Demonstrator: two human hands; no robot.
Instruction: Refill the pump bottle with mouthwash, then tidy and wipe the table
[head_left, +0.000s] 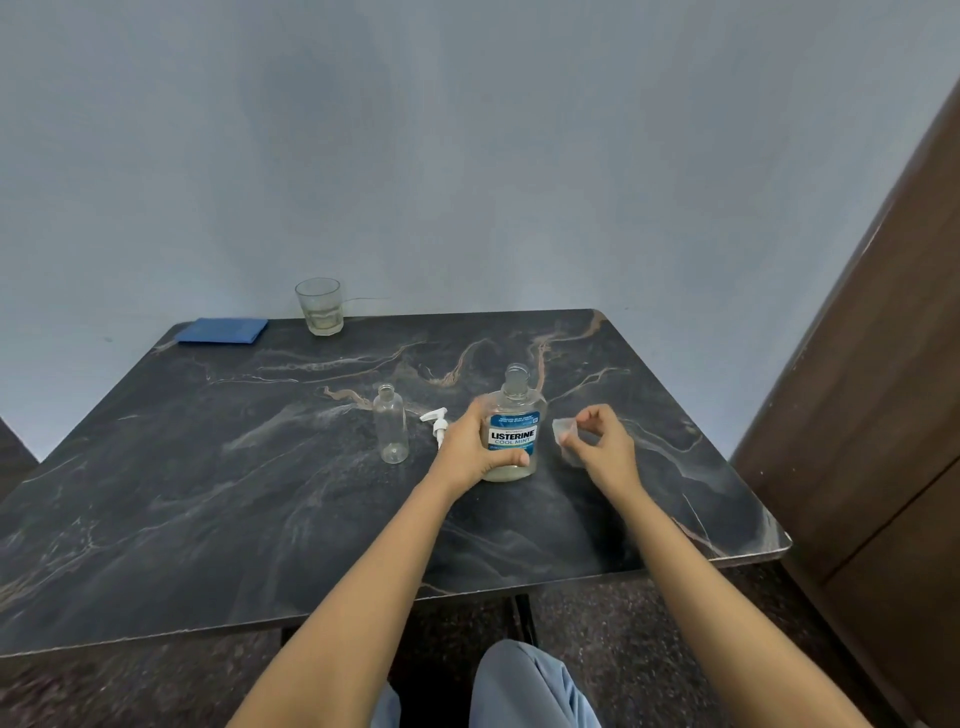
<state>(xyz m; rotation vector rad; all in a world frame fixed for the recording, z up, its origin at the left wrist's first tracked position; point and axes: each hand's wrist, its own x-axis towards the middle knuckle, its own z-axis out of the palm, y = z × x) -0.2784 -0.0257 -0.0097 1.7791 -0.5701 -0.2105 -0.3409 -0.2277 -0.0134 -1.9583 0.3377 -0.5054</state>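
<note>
A clear mouthwash bottle (515, 410) with a blue label stands upright and uncapped on the dark marble table (260, 493). My left hand (472, 447) grips its lower body. My right hand (602, 447), just right of the bottle, pinches a small clear cap (563, 431) near the tabletop. An empty clear pump bottle (390, 423) stands open to the left of the mouthwash. Its white pump head (438, 422) lies on the table between the two bottles.
A folded blue cloth (222, 330) lies at the back left corner. A drinking glass (319, 305) with a little liquid stands at the back edge by the wall. A brown door (883, 415) is to the right.
</note>
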